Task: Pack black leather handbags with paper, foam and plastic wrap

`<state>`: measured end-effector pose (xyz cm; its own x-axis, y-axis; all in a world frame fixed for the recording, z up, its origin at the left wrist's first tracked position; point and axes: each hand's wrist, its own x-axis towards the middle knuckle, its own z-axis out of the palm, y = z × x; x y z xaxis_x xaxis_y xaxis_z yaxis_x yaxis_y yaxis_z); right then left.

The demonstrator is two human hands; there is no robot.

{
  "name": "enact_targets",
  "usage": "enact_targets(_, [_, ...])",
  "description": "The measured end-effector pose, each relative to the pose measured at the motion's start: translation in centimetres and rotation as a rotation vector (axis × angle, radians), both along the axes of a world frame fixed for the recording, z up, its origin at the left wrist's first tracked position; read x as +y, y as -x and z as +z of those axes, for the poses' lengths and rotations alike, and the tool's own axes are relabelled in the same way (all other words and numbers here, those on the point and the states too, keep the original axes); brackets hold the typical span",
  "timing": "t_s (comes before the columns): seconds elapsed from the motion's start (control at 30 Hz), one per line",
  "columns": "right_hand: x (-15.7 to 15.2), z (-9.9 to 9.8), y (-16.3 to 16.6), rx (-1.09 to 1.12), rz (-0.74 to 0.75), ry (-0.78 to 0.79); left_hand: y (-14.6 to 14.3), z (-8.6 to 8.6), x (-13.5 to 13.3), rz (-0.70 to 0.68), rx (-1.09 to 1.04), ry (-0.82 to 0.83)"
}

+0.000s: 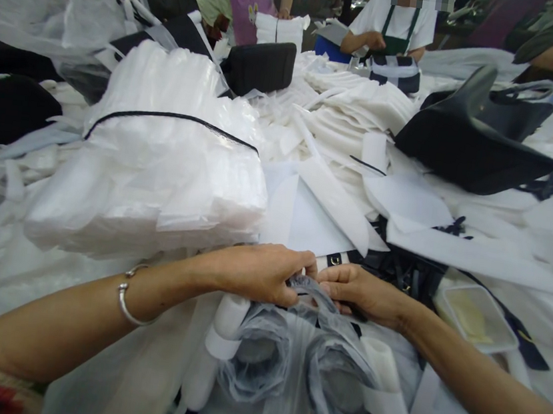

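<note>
At the middle front, my left hand (pixel 273 274) curls its fingers over the upper end of a plastic-wrapped strap (pixel 319 294). My right hand (pixel 364 293) is closed at the same spot, thumb and fingers pinched; the strap's edge seems to be between them, partly hidden. Below both hands lie two coiled, plastic-wrapped dark loops (pixel 258 352), flanked by a white foam roll (pixel 230 315) on the left and another on the right, each with a white paper band (pixel 386 406). Just beyond my fingertips shows a black tab with a gold-coloured ring (pixel 334 260).
A large stack of white padding (pixel 169 174) tied with black cord stands left. Black bag pieces (pixel 476 137) lie at the back right. A clear plastic box (pixel 479 316) sits beyond my right forearm. Co-workers (pixel 399 27) handle bags across the table.
</note>
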<state>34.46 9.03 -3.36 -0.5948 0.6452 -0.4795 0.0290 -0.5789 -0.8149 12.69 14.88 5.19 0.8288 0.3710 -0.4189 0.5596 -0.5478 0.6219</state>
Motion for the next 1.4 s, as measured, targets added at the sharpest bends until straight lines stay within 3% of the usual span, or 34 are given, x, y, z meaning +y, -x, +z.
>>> enact_targets(0.23, [1.3, -1.7, 1.3, 0.228, 0.030, 0.214, 0.2, 0.3, -0.1, -0.092, -0.095, -0.056])
enact_targets(0.37, [1.7, -2.5, 1.9, 0.261, 0.054, 0.201, -0.1, 0.8, -0.3, -0.201, -0.178, -0.199])
enact_targets(0.5, [1.9, -2.9, 2.6, 0.270, 0.042, 0.162, -0.7, 0.2, -0.4, -0.271, -0.195, -0.304])
enact_targets(0.6, [2.2, -1.9, 2.5, 0.253, 0.067, 0.114, -0.8, -0.4, -0.3, -0.260, -0.218, -0.368])
enact_targets(0.73, [3.2, 1.4, 0.6, 0.043, 0.281, -0.058, -0.4, -0.1, 0.0, -0.221, -0.221, -0.418])
enact_targets(0.83, [3.8, 3.5, -2.1, -0.097, 0.402, -0.093, 0.0, 0.4, 0.1, -0.072, -0.218, -0.323])
enact_targets(0.93, [3.9, 4.1, -4.4, -0.173, 0.405, -0.073, 0.2, 0.3, 0.1, 0.088, -0.280, -0.193])
enact_targets(1.03, [3.7, 3.8, -5.5, -0.270, 0.356, -0.105, -0.1, -0.1, 0.1, 0.266, -0.414, 0.028])
enact_targets(1.13, [3.6, 3.5, -5.1, -0.327, 0.157, -0.082, -0.4, -0.2, 0.1, 0.407, -0.513, 0.279])
enact_targets(1.27, [3.7, 3.3, -3.2, -0.251, -0.191, -0.020, -0.4, 0.0, 0.2, 0.401, -0.486, 0.463])
enact_targets(1.4, [3.9, 2.8, -1.2, -0.063, -0.397, -0.039, -0.3, 0.0, 0.7, 0.395, -0.443, 0.484])
